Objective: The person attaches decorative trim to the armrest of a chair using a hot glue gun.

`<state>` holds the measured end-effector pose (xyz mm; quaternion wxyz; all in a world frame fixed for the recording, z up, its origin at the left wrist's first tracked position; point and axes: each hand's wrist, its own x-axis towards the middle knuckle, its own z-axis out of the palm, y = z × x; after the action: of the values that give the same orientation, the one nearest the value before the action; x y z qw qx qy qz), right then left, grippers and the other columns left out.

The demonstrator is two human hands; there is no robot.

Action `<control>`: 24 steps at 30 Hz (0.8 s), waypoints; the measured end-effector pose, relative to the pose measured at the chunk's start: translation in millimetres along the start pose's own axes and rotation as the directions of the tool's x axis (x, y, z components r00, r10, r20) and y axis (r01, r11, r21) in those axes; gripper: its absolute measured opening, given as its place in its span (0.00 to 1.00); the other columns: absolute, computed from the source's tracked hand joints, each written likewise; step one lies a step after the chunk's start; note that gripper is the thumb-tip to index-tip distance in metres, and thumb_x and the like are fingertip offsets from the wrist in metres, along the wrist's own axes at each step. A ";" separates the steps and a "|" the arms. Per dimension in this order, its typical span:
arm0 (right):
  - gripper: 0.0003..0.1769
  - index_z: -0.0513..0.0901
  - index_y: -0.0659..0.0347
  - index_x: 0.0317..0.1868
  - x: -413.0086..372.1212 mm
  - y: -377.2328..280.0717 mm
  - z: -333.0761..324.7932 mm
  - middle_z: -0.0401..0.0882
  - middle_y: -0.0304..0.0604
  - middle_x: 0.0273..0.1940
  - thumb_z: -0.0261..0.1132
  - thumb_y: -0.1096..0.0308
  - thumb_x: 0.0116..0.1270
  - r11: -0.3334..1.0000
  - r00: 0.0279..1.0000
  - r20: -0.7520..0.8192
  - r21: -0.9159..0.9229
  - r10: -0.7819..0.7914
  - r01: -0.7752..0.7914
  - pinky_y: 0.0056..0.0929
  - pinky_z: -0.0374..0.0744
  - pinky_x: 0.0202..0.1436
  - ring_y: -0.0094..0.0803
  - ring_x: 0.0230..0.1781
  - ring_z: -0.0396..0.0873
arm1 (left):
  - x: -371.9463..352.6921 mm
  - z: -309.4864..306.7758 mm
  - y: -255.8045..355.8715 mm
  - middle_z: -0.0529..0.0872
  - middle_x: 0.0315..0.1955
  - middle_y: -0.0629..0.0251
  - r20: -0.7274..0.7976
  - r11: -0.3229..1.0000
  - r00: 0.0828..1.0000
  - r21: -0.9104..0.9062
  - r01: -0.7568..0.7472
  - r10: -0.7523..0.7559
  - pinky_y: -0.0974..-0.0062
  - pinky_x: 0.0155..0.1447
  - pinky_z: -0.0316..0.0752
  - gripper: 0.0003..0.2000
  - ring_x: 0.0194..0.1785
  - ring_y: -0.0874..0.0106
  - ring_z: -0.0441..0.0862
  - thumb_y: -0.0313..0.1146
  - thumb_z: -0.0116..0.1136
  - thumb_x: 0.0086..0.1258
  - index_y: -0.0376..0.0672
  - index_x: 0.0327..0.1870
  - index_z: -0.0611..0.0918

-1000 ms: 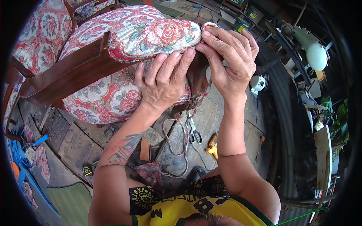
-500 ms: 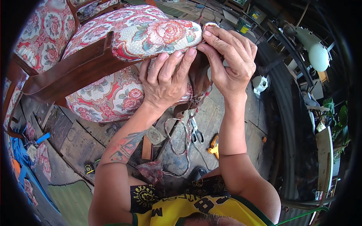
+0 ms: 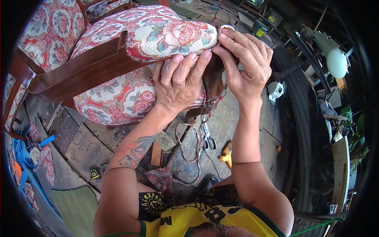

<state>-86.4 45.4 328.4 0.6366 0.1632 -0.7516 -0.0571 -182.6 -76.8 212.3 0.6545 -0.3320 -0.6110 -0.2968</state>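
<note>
A floral-covered arm pad [image 3: 173, 36] sits on the dark wooden armrest [image 3: 83, 68] of a chair with a floral seat [image 3: 114, 96]. My left hand [image 3: 179, 81] is below the pad, its fingers spread and their tips resting against the pad's lower edge. At the pad's front end my right hand [image 3: 246, 59] has thumb and forefinger pinched on the edge of the floral fabric [image 3: 226, 28]. The fingers partly hide that edge.
On the plank floor lie scissors [image 3: 208, 139], a yellow tool [image 3: 226, 155], a rope [image 3: 181, 138], a tape measure [image 3: 94, 174] and blue strips [image 3: 24, 158]. A white fan-like part [image 3: 275, 91] stands right of my right forearm.
The whole view has shifted, so the chair and both hands appear slightly farther right. Both hands keep about the same places on the pad.
</note>
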 end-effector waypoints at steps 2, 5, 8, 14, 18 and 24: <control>0.15 0.93 0.47 0.45 0.6 -0.3 -1.1 0.92 0.28 0.49 0.81 0.66 0.55 1.000 1.000 0.003 -0.006 0.004 -0.004 0.33 0.70 0.57 0.31 0.48 0.85 | -0.1 0.9 0.5 0.68 0.68 0.73 -0.002 1.000 1.000 -0.016 0.002 -0.002 0.59 0.74 0.65 0.25 0.78 0.66 0.57 0.37 0.61 0.75 0.64 0.73 0.79; 0.15 0.93 0.46 0.45 1.0 -0.7 -2.7 0.92 0.28 0.48 0.80 0.66 0.56 1.000 1.000 0.027 -0.011 0.014 -0.013 0.40 0.68 0.70 0.31 0.48 0.85 | -1.2 2.8 0.0 0.68 0.68 0.73 -0.010 1.000 1.000 -0.014 0.000 -0.001 0.59 0.74 0.64 0.26 0.78 0.66 0.57 0.37 0.62 0.73 0.64 0.73 0.79; 0.15 0.93 0.44 0.45 1.2 -1.7 -3.2 0.92 0.28 0.47 0.81 0.65 0.56 0.999 0.999 0.021 -0.003 0.042 -0.042 0.51 0.56 0.82 0.29 0.49 0.85 | -0.7 2.8 1.0 0.68 0.68 0.74 -0.018 1.000 1.000 -0.017 0.002 -0.003 0.59 0.74 0.63 0.26 0.77 0.67 0.58 0.39 0.64 0.72 0.64 0.72 0.80; 0.15 0.93 0.43 0.44 -0.7 -0.2 -2.2 0.92 0.26 0.47 0.80 0.64 0.55 0.999 0.999 0.008 0.001 0.040 -0.040 0.53 0.53 0.83 0.29 0.47 0.85 | 1.1 1.6 1.7 0.70 0.65 0.75 -0.021 1.000 1.000 0.004 0.002 -0.002 0.58 0.73 0.62 0.24 0.75 0.67 0.61 0.42 0.69 0.70 0.62 0.68 0.84; 0.15 0.93 0.42 0.44 -1.3 -0.2 -1.8 0.92 0.26 0.47 0.80 0.64 0.55 0.999 0.999 0.008 -0.003 0.045 -0.045 0.53 0.53 0.83 0.29 0.47 0.85 | -0.4 3.3 0.9 0.70 0.65 0.75 -0.030 1.000 1.000 0.002 0.000 0.000 0.58 0.73 0.63 0.23 0.75 0.67 0.61 0.42 0.69 0.70 0.62 0.68 0.84; 0.15 0.93 0.42 0.45 -1.7 0.0 -0.6 0.92 0.26 0.47 0.80 0.63 0.55 0.999 0.999 -0.003 0.003 0.040 -0.040 0.52 0.53 0.83 0.29 0.47 0.85 | -0.4 3.0 0.1 0.69 0.65 0.75 -0.023 1.000 1.000 0.011 -0.001 0.001 0.59 0.73 0.62 0.23 0.76 0.67 0.60 0.43 0.69 0.71 0.63 0.68 0.84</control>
<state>-85.6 46.0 326.9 0.6384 0.1491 -0.7539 -0.0430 -184.3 -74.3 212.1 0.6634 -0.3252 -0.6049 -0.2970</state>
